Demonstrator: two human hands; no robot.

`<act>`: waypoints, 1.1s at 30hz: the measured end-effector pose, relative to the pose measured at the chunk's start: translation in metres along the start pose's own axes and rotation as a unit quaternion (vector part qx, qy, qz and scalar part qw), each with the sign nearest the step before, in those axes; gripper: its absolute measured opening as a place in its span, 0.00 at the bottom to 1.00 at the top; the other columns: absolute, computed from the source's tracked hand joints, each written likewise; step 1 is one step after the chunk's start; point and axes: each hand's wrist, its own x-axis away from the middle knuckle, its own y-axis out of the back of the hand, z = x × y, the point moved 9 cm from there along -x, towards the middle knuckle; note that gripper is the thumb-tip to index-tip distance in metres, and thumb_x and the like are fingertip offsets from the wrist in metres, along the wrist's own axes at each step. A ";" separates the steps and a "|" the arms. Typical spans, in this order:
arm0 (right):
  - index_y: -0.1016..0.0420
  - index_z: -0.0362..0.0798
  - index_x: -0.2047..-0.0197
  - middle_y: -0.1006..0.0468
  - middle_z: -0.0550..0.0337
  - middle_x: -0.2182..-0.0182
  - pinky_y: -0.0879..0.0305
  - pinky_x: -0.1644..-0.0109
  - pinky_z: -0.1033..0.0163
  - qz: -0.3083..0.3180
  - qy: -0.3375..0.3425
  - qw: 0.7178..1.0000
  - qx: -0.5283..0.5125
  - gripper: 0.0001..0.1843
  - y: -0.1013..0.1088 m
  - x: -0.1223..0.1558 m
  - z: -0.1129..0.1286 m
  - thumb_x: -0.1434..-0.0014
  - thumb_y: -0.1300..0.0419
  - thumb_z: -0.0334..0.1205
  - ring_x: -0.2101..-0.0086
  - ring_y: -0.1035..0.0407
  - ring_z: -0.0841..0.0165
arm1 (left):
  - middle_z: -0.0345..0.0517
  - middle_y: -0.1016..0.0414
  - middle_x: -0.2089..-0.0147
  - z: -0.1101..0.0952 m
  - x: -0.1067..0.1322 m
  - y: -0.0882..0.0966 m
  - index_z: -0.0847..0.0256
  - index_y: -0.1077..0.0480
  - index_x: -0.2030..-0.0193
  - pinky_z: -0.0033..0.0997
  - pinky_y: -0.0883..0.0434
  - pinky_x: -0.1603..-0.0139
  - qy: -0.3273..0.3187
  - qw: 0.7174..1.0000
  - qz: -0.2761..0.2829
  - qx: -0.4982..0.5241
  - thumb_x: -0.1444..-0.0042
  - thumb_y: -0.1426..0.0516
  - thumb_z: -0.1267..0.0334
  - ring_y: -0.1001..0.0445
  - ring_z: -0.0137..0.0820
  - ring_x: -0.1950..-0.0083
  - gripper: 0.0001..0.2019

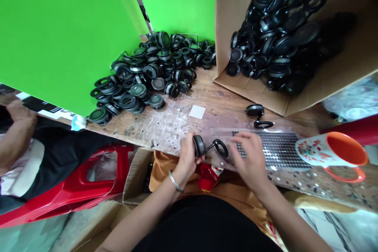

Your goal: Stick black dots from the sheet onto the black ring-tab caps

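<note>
at the wooden tabletop (208, 93), left of a dotted sheet (279, 149), we are gripping a black disc-and-ring piece (200, 145) in the left hand (188, 153) and spreading the right hand (250, 159) by the sheet's left end; slackening grip could be causing a drop.

Sole view, worn on the head: looked forward and steeply down past the wearer's torso (203, 226). Left hand (188, 152) and right hand (251, 159) showed near, workbench (211, 93) just beyond, green panels (71, 27) farther off.
</note>
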 end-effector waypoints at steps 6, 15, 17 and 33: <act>0.26 0.46 0.67 0.25 0.53 0.67 0.37 0.58 0.60 0.178 -0.122 0.968 0.127 0.10 -0.041 -0.020 -0.081 0.37 0.47 0.33 0.64 0.30 0.62 | 0.35 0.38 0.83 -0.002 -0.001 0.003 0.60 0.35 0.72 0.20 0.52 0.91 -0.039 0.999 -0.019 -0.032 0.44 0.49 0.42 0.39 0.25 0.88 0.21; 0.31 0.47 0.72 0.27 0.52 0.70 0.41 0.60 0.59 0.212 -0.097 0.959 0.159 0.07 -0.056 -0.029 -0.080 0.45 0.46 0.29 0.65 0.34 0.61 | 0.35 0.39 0.85 -0.009 -0.001 0.003 0.60 0.35 0.73 0.22 0.49 0.91 -0.069 0.996 -0.030 -0.040 0.42 0.50 0.45 0.42 0.24 0.89 0.20; 0.32 0.47 0.71 0.28 0.53 0.70 0.40 0.59 0.59 0.205 -0.095 0.961 0.161 0.06 -0.054 -0.028 -0.079 0.44 0.46 0.30 0.64 0.34 0.61 | 0.34 0.40 0.85 -0.010 -0.001 0.005 0.60 0.35 0.74 0.22 0.48 0.90 -0.069 0.996 -0.043 -0.042 0.42 0.50 0.46 0.42 0.24 0.88 0.19; 0.33 0.48 0.66 0.29 0.53 0.60 0.38 0.50 0.54 0.193 0.138 0.971 -0.022 0.04 -0.032 -0.026 0.021 0.39 0.44 0.30 0.56 0.39 0.61 | 0.37 0.40 0.84 -0.014 0.000 0.003 0.59 0.35 0.78 0.26 0.43 0.80 -0.153 0.980 -0.013 -0.125 0.41 0.50 0.42 0.41 0.27 0.81 0.24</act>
